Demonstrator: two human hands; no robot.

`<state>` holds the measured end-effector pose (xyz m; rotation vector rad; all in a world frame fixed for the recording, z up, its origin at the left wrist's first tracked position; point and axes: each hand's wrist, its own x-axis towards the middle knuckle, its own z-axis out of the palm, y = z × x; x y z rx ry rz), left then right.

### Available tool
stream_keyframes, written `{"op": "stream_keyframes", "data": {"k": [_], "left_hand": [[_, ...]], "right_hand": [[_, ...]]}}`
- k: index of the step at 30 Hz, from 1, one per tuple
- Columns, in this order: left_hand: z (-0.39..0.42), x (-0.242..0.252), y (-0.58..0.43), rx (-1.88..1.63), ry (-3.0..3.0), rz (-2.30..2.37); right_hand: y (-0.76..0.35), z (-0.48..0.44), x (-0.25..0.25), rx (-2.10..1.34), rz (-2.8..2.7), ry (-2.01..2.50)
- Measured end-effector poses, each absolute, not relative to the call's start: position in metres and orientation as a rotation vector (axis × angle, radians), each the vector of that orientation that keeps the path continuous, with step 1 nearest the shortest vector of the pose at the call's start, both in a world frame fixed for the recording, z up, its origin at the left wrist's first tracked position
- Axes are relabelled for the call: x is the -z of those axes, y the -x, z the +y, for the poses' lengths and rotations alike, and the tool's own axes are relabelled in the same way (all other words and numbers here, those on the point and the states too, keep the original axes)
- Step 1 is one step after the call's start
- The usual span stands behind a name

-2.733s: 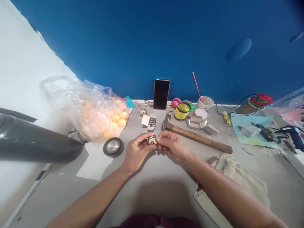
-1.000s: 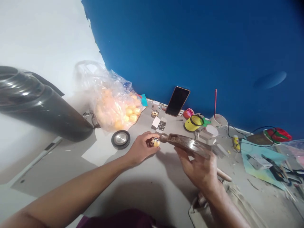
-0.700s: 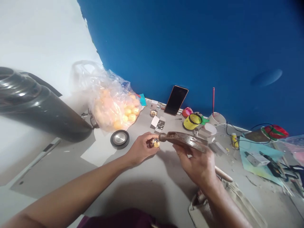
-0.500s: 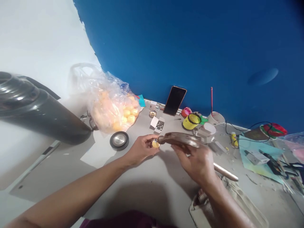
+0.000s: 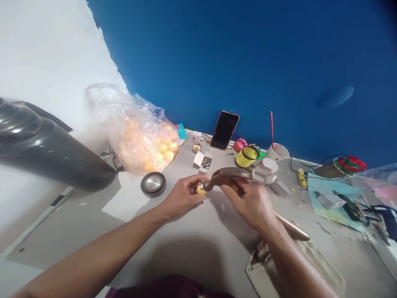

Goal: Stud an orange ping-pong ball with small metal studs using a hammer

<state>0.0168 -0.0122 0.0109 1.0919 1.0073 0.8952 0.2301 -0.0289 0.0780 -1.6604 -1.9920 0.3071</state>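
Observation:
Between its thumb and fingers, my left hand [image 5: 185, 196] grips a small yellow ball [image 5: 201, 188] dotted with shiny metal bits. My right hand [image 5: 252, 203] is wrapped round a metal hammer [image 5: 228, 176]; its rounded end is at the ball's right side, and the handle comes out beyond my wrist. Just behind the ball stands an open small white box [image 5: 204, 162] of shiny metal pieces. Another studded ball [image 5: 196, 147] lies farther back. A round black-rimmed metal object [image 5: 153, 183] rests left of my left hand.
A clear bag of yellow-orange balls [image 5: 139, 142] and a big dark cylinder [image 5: 56, 149] are at left. A phone [image 5: 225, 129] leans on the blue wall. Yellow cup [image 5: 247, 156], white cup [image 5: 278, 152] and cloth bag [image 5: 297, 269] are at right.
The hammer's rounded end has tilted lower against the ball, and my right hand has shifted slightly left. The whole view has moved a little; my left hand still grips the ball.

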Motion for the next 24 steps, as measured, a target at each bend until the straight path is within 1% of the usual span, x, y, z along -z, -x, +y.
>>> {"op": "stream_keyframes", "data": {"k": [3,6,11,14,19,24], "left_hand": [[-0.0124,-0.0131,-0.0172,-0.877,-1.119,1.021],[-0.0129,-0.0159,-0.0173,-0.868,-1.136,1.050],[-0.0142,-0.0176,-0.0174,-0.848,-1.264,1.167],[-0.0134,-0.0186,-0.0171,-0.858,-1.332,1.196],[-0.0123,-0.0199,-0.0172,-0.847,-1.248,1.117],[-0.0125,-0.0187,-0.0183,-0.861,-1.192,1.111]], "right_hand": [[-0.2323,-0.0271,-0.0791,-0.335,-1.951,1.666],[-0.2338,-0.0266,-0.0774,-0.272,-1.901,1.640],[-0.2309,-0.0311,-0.0747,-0.152,-2.050,1.659],[-0.2294,-0.0350,-0.0769,-0.064,-2.003,1.569],[-0.2285,-0.0355,-0.0769,-0.087,-2.102,1.584],[-0.2292,-0.0341,-0.0782,-0.050,-1.990,1.555]]}}
